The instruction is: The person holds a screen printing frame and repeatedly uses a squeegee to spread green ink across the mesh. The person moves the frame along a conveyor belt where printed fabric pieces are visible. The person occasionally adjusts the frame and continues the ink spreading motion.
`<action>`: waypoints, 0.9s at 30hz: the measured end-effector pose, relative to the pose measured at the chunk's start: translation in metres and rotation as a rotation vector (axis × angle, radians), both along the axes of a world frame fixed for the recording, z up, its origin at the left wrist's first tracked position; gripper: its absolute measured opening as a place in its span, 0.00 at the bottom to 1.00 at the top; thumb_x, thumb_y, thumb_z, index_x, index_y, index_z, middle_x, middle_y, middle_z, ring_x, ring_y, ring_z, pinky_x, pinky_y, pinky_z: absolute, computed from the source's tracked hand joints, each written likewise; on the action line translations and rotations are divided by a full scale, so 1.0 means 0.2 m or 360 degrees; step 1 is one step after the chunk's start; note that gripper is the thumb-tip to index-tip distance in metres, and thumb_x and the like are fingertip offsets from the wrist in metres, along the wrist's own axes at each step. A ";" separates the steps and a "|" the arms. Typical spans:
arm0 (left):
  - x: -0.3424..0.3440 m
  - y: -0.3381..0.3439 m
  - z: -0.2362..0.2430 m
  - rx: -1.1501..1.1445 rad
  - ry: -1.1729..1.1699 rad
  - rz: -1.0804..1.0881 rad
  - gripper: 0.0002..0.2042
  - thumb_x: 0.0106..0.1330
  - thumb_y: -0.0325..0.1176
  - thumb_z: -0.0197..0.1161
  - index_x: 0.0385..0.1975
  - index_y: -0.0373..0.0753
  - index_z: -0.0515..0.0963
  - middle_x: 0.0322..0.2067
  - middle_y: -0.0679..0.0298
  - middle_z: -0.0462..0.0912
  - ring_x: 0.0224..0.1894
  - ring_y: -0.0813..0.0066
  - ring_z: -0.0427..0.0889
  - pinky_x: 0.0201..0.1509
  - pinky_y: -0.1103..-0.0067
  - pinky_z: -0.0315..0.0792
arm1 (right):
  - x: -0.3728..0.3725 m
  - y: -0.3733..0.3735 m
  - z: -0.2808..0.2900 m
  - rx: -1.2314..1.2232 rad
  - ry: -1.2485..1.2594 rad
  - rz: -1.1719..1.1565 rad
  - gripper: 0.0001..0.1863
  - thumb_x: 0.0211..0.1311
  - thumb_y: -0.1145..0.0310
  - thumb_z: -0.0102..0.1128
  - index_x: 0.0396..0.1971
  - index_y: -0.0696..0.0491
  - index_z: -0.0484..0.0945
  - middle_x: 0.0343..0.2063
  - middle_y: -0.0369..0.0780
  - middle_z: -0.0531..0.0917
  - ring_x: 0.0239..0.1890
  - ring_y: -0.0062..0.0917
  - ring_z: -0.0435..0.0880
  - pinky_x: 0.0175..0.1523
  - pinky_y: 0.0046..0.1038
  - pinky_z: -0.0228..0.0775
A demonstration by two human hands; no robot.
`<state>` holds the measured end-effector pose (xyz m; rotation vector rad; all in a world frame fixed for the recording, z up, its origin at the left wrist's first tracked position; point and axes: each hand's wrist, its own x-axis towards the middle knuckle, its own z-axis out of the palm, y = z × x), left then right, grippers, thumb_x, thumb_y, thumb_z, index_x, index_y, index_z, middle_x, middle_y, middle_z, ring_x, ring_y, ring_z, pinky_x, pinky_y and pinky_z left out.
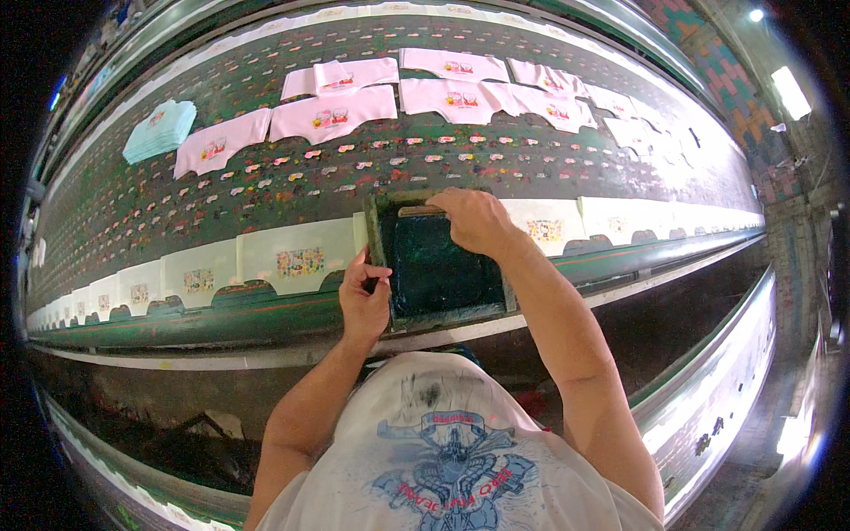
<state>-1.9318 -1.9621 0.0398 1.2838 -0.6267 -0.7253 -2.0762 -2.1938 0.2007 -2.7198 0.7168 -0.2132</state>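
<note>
A dark screen-printing frame [441, 274] lies on the near row of pale cream fabric pieces [319, 261], some printed with small colourful designs. My left hand [365, 296] has its fingers curled round the frame's left side, near the lower left. My right hand [478, 221] grips a wooden squeegee [416, 211] at the top of the screen, its fingers bent over the handle. The fabric under the screen is hidden.
Printed pink garment pieces [332, 113] lie in two rows farther back on the long green table [266, 203]. A folded light-blue stack [159, 133] sits at back left. A rail [221, 357] runs along the near edge; another long table [708, 398] stands behind me.
</note>
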 end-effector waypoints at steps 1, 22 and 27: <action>0.00 0.01 -0.01 0.0030 -0.0082 0.0012 0.09 0.69 0.16 0.65 0.41 0.38 0.87 0.80 0.36 0.69 0.78 0.54 0.75 0.79 0.68 0.64 | 0.00 0.00 -0.02 -0.0019 0.0040 0.0043 0.19 0.67 0.77 0.63 0.56 0.50 0.89 0.46 0.47 0.89 0.56 0.48 0.88 0.64 0.48 0.81; -0.04 0.00 0.17 0.0058 -0.0167 0.0066 0.24 0.65 0.13 0.65 0.62 0.36 0.83 0.81 0.45 0.70 0.84 0.56 0.67 0.86 0.64 0.58 | -0.40 0.60 -0.01 -0.0089 0.0069 0.0138 0.23 0.62 0.77 0.65 0.58 0.50 0.89 0.51 0.41 0.88 0.55 0.39 0.86 0.64 0.43 0.77; -0.06 0.01 0.22 0.0250 -0.0437 0.0067 0.25 0.63 0.15 0.68 0.62 0.36 0.84 0.80 0.43 0.70 0.83 0.51 0.69 0.86 0.62 0.59 | -0.46 0.67 0.00 -0.0007 0.0019 0.0116 0.24 0.63 0.74 0.69 0.60 0.51 0.88 0.54 0.44 0.87 0.58 0.40 0.85 0.67 0.45 0.76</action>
